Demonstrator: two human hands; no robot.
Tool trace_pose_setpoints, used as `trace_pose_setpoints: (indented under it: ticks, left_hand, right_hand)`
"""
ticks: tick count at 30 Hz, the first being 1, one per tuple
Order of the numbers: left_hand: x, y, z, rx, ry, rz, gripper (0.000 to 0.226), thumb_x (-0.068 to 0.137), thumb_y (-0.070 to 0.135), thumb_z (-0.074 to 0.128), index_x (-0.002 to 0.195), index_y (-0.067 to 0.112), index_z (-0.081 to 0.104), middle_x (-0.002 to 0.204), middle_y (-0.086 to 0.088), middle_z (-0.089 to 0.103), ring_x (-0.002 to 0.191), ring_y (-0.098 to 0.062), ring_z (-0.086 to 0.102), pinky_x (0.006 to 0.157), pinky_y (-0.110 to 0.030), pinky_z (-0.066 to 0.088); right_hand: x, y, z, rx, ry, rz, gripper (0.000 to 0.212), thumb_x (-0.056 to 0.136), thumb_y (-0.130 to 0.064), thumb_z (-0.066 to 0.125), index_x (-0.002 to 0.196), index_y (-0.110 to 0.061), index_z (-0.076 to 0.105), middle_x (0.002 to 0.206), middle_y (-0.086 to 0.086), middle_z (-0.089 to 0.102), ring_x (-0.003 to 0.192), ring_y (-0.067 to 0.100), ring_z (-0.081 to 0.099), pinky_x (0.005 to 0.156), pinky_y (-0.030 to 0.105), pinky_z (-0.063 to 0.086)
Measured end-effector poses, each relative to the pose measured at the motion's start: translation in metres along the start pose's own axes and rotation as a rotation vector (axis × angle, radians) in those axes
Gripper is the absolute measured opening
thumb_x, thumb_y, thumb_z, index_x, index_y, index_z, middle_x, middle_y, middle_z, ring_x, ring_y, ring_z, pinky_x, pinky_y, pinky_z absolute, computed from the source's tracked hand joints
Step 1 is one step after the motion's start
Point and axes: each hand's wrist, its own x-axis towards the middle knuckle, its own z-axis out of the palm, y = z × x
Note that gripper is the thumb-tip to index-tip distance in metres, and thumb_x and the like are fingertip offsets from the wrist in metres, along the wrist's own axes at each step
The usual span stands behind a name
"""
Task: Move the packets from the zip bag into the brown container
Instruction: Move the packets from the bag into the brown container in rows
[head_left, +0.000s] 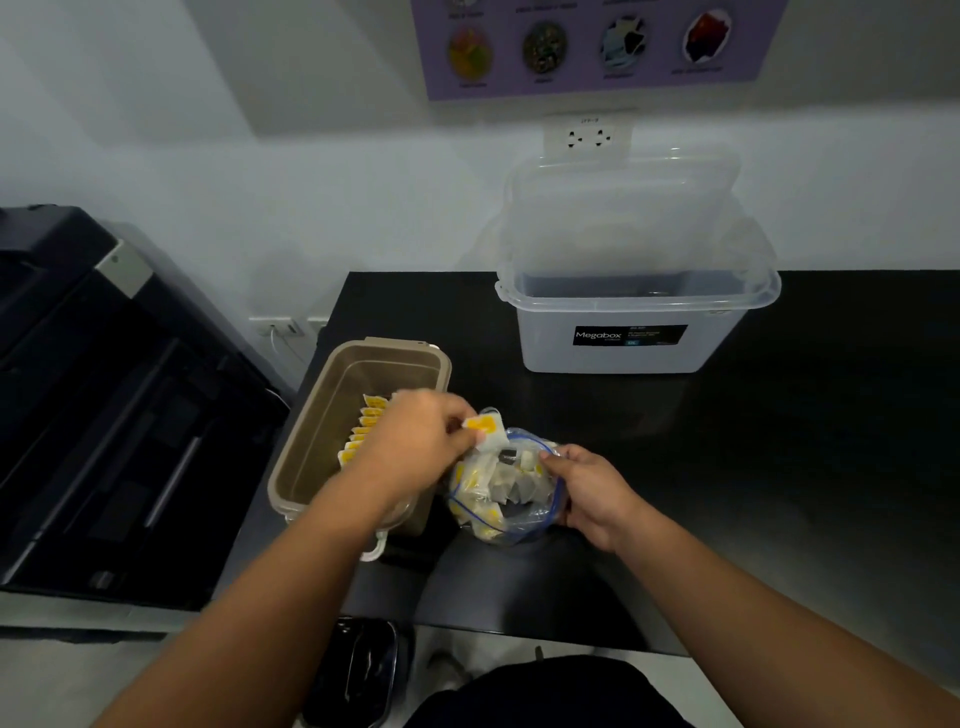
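An open clear zip bag (524, 512) with a blue seal lies on the black counter, filled with several white-and-yellow packets. My right hand (589, 493) grips the bag's right rim and holds it open. My left hand (415, 441) pinches a small bunch of packets (488, 428) just above the bag's mouth, between the bag and the brown container (332, 415). The container stands open to the left of the bag, with a row of upright packets (363, 426) along its right wall, partly hidden by my left hand.
A translucent Megabox bin (634, 332) stands at the back of the black counter (753, 441), its lid leaning against the wall behind it. A large dark printer (104, 405) fills the left. A small dark waste bin (358, 670) sits on the floor below the counter edge.
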Motion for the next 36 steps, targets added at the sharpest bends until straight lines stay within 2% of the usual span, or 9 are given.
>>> trace_pose_setpoints:
  ticks: [6, 10, 14, 18, 22, 25, 27, 31, 36]
  left_hand:
    - [-0.008, -0.039, -0.074, 0.12, 0.061, -0.045, 0.009, 0.08, 0.023, 0.081, 0.083, 0.026, 0.073, 0.073, 0.012, 0.067, 0.069, -0.002, 0.063, 0.07, -0.021, 0.05]
    - [-0.009, -0.076, -0.082, 0.255, -0.145, -0.062, 0.011, 0.079, 0.024, 0.08, 0.081, 0.029, 0.07, 0.069, 0.014, 0.063, 0.068, -0.002, 0.061, 0.065, -0.016, 0.047]
    - [-0.001, -0.1, -0.07, 0.472, -0.42, -0.027, 0.009, 0.088, 0.031, 0.071, 0.086, 0.023, 0.075, 0.068, 0.015, 0.059, 0.073, -0.008, 0.059, 0.078, -0.028, 0.052]
    - [0.008, -0.112, -0.053, 0.756, -0.616, 0.051, 0.026, 0.095, 0.026, 0.054, 0.086, 0.01, 0.073, 0.089, -0.007, 0.069, 0.077, -0.022, 0.059, 0.077, -0.034, 0.052]
    - [0.015, -0.118, -0.034, 0.871, -0.705, 0.122, 0.024, 0.093, 0.016, 0.056, 0.07, 0.017, 0.051, 0.102, -0.013, 0.069, 0.091, -0.028, 0.065, 0.079, -0.034, 0.053]
    - [0.022, -0.12, -0.021, 0.926, -0.763, 0.139, 0.007, 0.094, 0.012, 0.059, 0.091, 0.012, 0.065, 0.106, -0.012, 0.068, 0.083, -0.024, 0.058, 0.073, -0.029, 0.043]
    - [0.027, -0.122, -0.015, 0.933, -0.787, 0.152, 0.01, 0.094, 0.011, 0.058, 0.096, 0.011, 0.068, 0.106, -0.013, 0.069, 0.08, -0.023, 0.056, 0.073, -0.029, 0.044]
    - [0.035, -0.128, -0.011, 0.956, -0.785, 0.2, 0.011, 0.093, 0.008, 0.057, 0.085, 0.013, 0.063, 0.104, -0.011, 0.07, 0.09, -0.026, 0.065, 0.08, -0.033, 0.051]
    - [0.04, -0.134, -0.001, 1.006, -0.841, 0.213, 0.024, 0.096, 0.007, 0.053, 0.112, 0.008, 0.071, 0.114, -0.01, 0.07, 0.102, -0.025, 0.067, 0.091, -0.034, 0.054]
  right_hand:
    - [0.006, 0.003, 0.008, 0.017, 0.013, -0.002, 0.011, 0.107, -0.017, 0.055, 0.108, -0.011, 0.064, 0.093, 0.013, 0.08, 0.085, 0.029, 0.079, 0.067, 0.045, 0.062]
    - [0.006, 0.005, 0.011, 0.035, 0.016, 0.0, 0.015, 0.107, -0.017, 0.054, 0.116, -0.01, 0.064, 0.101, 0.015, 0.08, 0.092, 0.031, 0.079, 0.073, 0.048, 0.062]
    - [0.004, 0.009, 0.014, 0.056, 0.031, -0.014, 0.016, 0.108, -0.017, 0.053, 0.117, -0.01, 0.063, 0.101, 0.014, 0.08, 0.093, 0.03, 0.079, 0.072, 0.047, 0.062]
    - [0.003, 0.012, 0.019, 0.077, 0.062, -0.045, 0.015, 0.107, -0.017, 0.053, 0.115, -0.011, 0.064, 0.106, 0.016, 0.079, 0.093, 0.029, 0.078, 0.07, 0.046, 0.062]
    - [0.003, 0.018, 0.024, 0.122, 0.069, -0.064, 0.016, 0.108, -0.017, 0.052, 0.116, -0.011, 0.064, 0.106, 0.016, 0.079, 0.092, 0.028, 0.079, 0.067, 0.044, 0.063]
    - [0.003, 0.022, 0.029, 0.161, 0.078, -0.087, 0.014, 0.109, -0.015, 0.05, 0.11, -0.011, 0.064, 0.098, 0.013, 0.079, 0.086, 0.026, 0.079, 0.061, 0.041, 0.063]
    - [0.003, 0.024, 0.032, 0.18, 0.086, -0.104, 0.014, 0.108, -0.014, 0.05, 0.107, -0.012, 0.063, 0.092, 0.01, 0.079, 0.083, 0.025, 0.078, 0.06, 0.04, 0.062]
    - [0.003, 0.025, 0.035, 0.231, 0.094, -0.137, 0.013, 0.108, -0.013, 0.051, 0.105, -0.013, 0.064, 0.088, 0.007, 0.08, 0.081, 0.021, 0.078, 0.061, 0.038, 0.062]
    - [0.004, 0.028, 0.038, 0.276, 0.099, -0.16, 0.013, 0.108, -0.013, 0.051, 0.103, -0.013, 0.064, 0.086, 0.007, 0.08, 0.079, 0.02, 0.079, 0.059, 0.035, 0.062]
